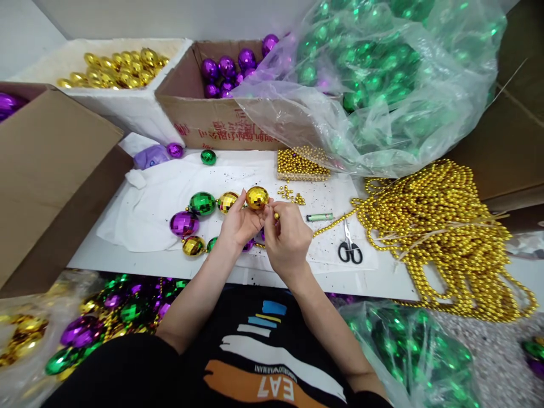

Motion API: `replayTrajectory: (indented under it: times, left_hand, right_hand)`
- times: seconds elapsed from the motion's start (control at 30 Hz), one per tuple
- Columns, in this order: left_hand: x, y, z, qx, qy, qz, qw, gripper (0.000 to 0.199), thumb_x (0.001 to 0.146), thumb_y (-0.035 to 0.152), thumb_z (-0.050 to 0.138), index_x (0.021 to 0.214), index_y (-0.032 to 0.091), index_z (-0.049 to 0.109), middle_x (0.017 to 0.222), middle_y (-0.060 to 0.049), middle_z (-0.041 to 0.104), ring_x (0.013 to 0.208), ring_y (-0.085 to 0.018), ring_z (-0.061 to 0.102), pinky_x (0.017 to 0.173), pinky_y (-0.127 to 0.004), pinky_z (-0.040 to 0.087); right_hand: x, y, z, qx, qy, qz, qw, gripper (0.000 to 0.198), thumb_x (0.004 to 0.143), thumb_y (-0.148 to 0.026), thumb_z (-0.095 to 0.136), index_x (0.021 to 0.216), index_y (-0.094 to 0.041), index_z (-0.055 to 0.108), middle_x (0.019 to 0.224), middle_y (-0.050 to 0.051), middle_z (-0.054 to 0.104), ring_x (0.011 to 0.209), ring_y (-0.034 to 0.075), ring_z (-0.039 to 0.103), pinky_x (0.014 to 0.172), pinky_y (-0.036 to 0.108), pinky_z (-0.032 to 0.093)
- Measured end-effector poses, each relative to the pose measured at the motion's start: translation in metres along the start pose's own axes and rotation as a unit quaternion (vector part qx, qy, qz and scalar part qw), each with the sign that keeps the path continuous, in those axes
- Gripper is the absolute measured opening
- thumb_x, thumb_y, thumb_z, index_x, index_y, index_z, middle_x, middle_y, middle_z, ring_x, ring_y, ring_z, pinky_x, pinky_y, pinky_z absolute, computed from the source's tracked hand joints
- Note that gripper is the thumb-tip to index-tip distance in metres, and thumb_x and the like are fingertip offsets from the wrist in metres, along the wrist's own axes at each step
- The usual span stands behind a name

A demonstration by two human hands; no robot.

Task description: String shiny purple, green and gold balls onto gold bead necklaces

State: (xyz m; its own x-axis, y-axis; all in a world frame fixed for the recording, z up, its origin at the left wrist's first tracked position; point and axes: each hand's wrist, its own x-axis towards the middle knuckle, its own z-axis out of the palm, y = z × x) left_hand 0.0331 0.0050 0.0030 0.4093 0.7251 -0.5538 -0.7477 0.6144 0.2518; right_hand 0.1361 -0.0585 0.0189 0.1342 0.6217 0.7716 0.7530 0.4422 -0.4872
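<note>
My left hand (241, 222) is closed around a shiny gold faceted ball (257, 198), which sits at its fingertips. Right beside it, my right hand (289, 235) pinches at the ball's near right end, where a small gold bead (276, 216) shows by the fingers; what else is in the pinch is hidden. On the white cloth to the left, a looped strand carries a green faceted ball (203, 203), another gold ball (228, 202), a purple ball (184, 224) and a lower gold ball (193, 246). My wrists and hands partly cover the rest of that loop.
Scissors (349, 245) and a small green tube (320, 217) lie right of my hands. Beyond are loose gold beads (291, 194), a bead-filled box (302, 174) and a heap of gold bead strands (429, 238). Cardboard boxes (238, 122) and a plastic bag of green balls (382, 73) stand behind.
</note>
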Motion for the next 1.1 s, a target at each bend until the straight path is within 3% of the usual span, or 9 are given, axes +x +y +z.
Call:
replayTrajectory:
  times: [0.27, 0.4, 0.57, 0.63, 0.77, 0.87, 1.0, 1.07, 1.1]
  left_hand:
    - [-0.001, -0.002, 0.001, 0.037, -0.023, 0.012, 0.999, 0.047, 0.104, 0.043, 0.034, 0.114, 0.007, 0.064, 0.091, -0.013, 0.074, 0.093, -0.022, 0.072, 0.088, -0.033, 0.059]
    - [0.005, 0.005, 0.004, 0.133, -0.072, 0.062, 0.987, 0.035, 0.1, 0.037, 0.044, 0.109, 0.012, 0.067, 0.099, -0.012, 0.074, 0.093, -0.021, 0.071, 0.087, -0.034, 0.058]
    - [0.025, 0.014, 0.018, 0.274, -0.083, 0.201, 0.937, 0.022, 0.092, 0.035, 0.063, 0.093, 0.016, 0.073, 0.108, -0.008, 0.073, 0.1, -0.018, 0.067, 0.088, -0.03, 0.052]
    - [0.032, 0.013, 0.025, 0.321, -0.088, 0.243, 0.911, 0.022, 0.09, 0.038, 0.066, 0.092, 0.018, 0.074, 0.116, -0.007, 0.072, 0.11, -0.02, 0.064, 0.095, -0.032, 0.049]
    - [0.035, 0.0, 0.047, 0.39, -0.147, 0.296, 0.859, 0.023, 0.092, 0.041, 0.063, 0.094, 0.022, 0.075, 0.128, -0.004, 0.068, 0.127, -0.02, 0.056, 0.107, -0.036, 0.041]
    - [0.031, -0.011, 0.062, 0.4, -0.194, 0.291, 0.847, 0.024, 0.093, 0.042, 0.061, 0.095, 0.022, 0.075, 0.129, -0.004, 0.068, 0.125, -0.02, 0.057, 0.106, -0.036, 0.043]
    - [0.034, -0.007, 0.064, 0.434, -0.223, 0.249, 0.837, 0.029, 0.094, 0.045, 0.058, 0.103, 0.023, 0.075, 0.125, -0.006, 0.069, 0.115, -0.021, 0.063, 0.098, -0.037, 0.05]
    - [0.046, 0.003, 0.056, 0.503, -0.238, 0.211, 0.804, 0.028, 0.094, 0.039, 0.058, 0.111, 0.023, 0.073, 0.124, -0.007, 0.07, 0.11, -0.02, 0.066, 0.095, -0.036, 0.052]
    - [0.055, 0.008, 0.051, 0.555, -0.234, 0.195, 0.774, 0.027, 0.093, 0.034, 0.058, 0.114, 0.022, 0.072, 0.123, -0.008, 0.07, 0.108, -0.02, 0.066, 0.094, -0.036, 0.052]
  right_hand:
    - [-0.009, 0.016, 0.022, -0.011, -0.032, 0.018, 0.999, 0.018, 0.099, -0.013, 0.043, 0.088, -0.018, 0.056, 0.083, 0.007, 0.066, 0.078, 0.016, 0.063, 0.064, 0.026, 0.046]
    - [-0.009, 0.028, 0.015, 0.029, -0.034, 0.114, 0.992, 0.019, 0.099, -0.021, 0.048, 0.083, -0.019, 0.059, 0.081, 0.004, 0.064, 0.073, 0.015, 0.06, 0.064, 0.027, 0.044]
    - [-0.007, 0.059, -0.004, 0.053, -0.104, 0.22, 0.968, 0.021, 0.096, -0.03, 0.052, 0.083, -0.02, 0.065, 0.082, 0.003, 0.067, 0.073, 0.017, 0.059, 0.07, 0.03, 0.045]
    - [-0.004, 0.07, -0.013, 0.023, -0.121, 0.223, 0.967, 0.024, 0.097, -0.033, 0.05, 0.091, -0.02, 0.069, 0.09, 0.006, 0.072, 0.082, 0.021, 0.061, 0.076, 0.034, 0.046]
    - [0.007, 0.078, -0.026, -0.036, -0.082, 0.193, 0.977, 0.03, 0.097, -0.037, 0.051, 0.113, -0.021, 0.07, 0.11, 0.01, 0.073, 0.101, 0.026, 0.059, 0.09, 0.041, 0.044]
    - [0.014, 0.077, -0.027, 0.045, -0.113, 0.207, 0.971, 0.023, 0.093, -0.035, 0.056, 0.104, -0.022, 0.072, 0.105, 0.007, 0.074, 0.099, 0.024, 0.061, 0.089, 0.039, 0.046]
    - [0.008, 0.083, -0.028, 0.185, -0.125, 0.332, 0.916, 0.02, 0.089, -0.034, 0.058, 0.082, -0.02, 0.071, 0.077, 0.003, 0.072, 0.078, 0.019, 0.064, 0.078, 0.033, 0.048]
    - [0.002, 0.088, -0.03, 0.216, -0.097, 0.373, 0.897, 0.018, 0.087, -0.034, 0.061, 0.081, -0.02, 0.07, 0.07, 0.0, 0.069, 0.072, 0.017, 0.063, 0.075, 0.032, 0.048]
    - [-0.001, 0.091, -0.031, 0.229, -0.079, 0.388, 0.889, 0.017, 0.086, -0.034, 0.062, 0.081, -0.02, 0.07, 0.067, -0.001, 0.067, 0.069, 0.016, 0.061, 0.072, 0.03, 0.048]
